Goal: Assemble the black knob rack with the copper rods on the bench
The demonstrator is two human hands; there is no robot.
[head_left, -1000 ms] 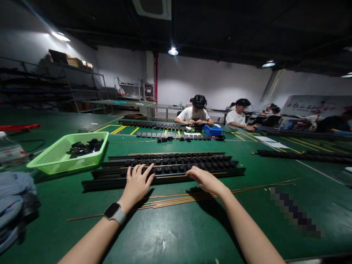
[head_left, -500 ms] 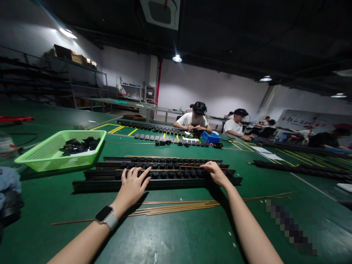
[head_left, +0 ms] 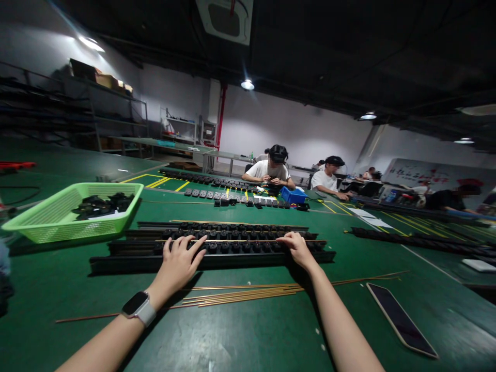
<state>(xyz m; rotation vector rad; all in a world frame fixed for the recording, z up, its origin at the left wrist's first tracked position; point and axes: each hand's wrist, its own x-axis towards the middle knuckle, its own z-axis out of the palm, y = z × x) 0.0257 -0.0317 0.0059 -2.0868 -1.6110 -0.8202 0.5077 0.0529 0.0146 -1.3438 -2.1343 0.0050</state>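
Note:
Long black rails (head_left: 127,258) filled with small black sockets lie side by side across the green table in front of me. My left hand (head_left: 177,264), with a watch at the wrist, rests on the nearest rail with its fingers spread flat. My right hand (head_left: 297,249) lies further right on the same rail, fingers curled down onto the sockets; nothing shows in its grip. Thin copper rods (head_left: 248,293) lie on the table just nearer to me than the rails, between my forearms.
A light green basket (head_left: 46,227) with black parts stands at the left. A phone (head_left: 401,319) lies face up at the right. More black rails (head_left: 418,241) run along the far right. Across the table, other people sit working beside a blue bin (head_left: 293,196).
My right hand has moved rightward and further along the rail, from near the copper rods onto the sockets. The view has swung a little, so the basket sits further left. My left hand has stayed put.

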